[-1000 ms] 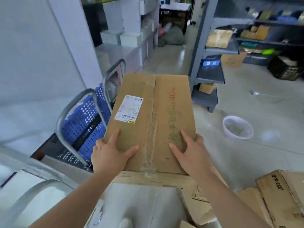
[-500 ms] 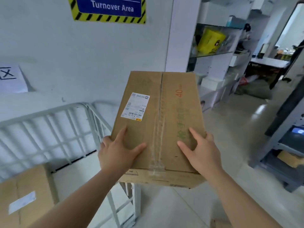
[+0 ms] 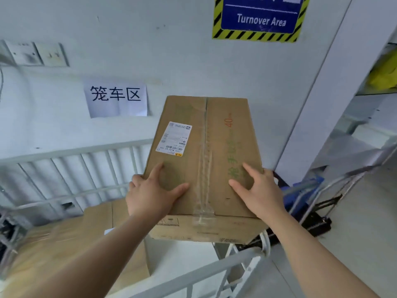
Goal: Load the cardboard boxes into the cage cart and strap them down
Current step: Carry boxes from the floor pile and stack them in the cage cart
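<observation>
- Your left hand (image 3: 150, 193) and right hand (image 3: 258, 191) clamp the box (image 3: 204, 160), in the air above the cart (image 3: 90, 151).
- Lower carelessly and it could clip the rail (image 3: 193, 276) or land crooked on the loaded box (image 3: 64, 244).

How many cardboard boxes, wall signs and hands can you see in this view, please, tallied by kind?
Cardboard boxes: 2, the held box and the box in the cage cart
Wall signs: 2, the blue Turnover Area sign and the white paper sign
Hands: 2, left hand and right hand
Total: 6
</observation>
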Motion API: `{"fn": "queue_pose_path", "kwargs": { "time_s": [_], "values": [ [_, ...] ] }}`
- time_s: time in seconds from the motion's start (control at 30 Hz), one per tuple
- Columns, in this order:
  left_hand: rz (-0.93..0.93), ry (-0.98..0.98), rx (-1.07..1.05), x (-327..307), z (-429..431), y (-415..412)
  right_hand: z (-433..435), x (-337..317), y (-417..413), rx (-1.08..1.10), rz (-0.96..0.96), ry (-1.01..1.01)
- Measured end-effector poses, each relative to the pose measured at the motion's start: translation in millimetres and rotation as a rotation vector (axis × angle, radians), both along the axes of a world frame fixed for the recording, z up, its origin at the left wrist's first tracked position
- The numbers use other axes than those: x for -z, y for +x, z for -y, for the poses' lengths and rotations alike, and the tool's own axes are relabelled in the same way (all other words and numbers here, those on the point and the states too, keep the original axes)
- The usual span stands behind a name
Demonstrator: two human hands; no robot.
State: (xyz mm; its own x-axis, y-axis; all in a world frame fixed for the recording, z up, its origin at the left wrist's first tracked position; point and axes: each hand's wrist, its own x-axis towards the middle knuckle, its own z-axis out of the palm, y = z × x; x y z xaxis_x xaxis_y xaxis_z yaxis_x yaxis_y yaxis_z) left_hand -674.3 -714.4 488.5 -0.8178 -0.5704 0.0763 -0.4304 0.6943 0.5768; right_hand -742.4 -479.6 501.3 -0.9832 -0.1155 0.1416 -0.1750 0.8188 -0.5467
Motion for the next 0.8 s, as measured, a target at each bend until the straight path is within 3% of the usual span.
{"fn": "queue_pose_path", "kwargs": {
  "time_s": [0.33, 0.8],
  "values": [
    [0.205, -0.018, -0.123, 63.7, 96.8, -24.9, 109.6, 72.3, -55.6, -0.131, 0.165, 0.058],
    [0.460, 0.147, -0.287, 223.9, 96.3, -129.1, 128.3, 236.6, -197.9, -0.283, 0.406, 0.166]
  ]
}}
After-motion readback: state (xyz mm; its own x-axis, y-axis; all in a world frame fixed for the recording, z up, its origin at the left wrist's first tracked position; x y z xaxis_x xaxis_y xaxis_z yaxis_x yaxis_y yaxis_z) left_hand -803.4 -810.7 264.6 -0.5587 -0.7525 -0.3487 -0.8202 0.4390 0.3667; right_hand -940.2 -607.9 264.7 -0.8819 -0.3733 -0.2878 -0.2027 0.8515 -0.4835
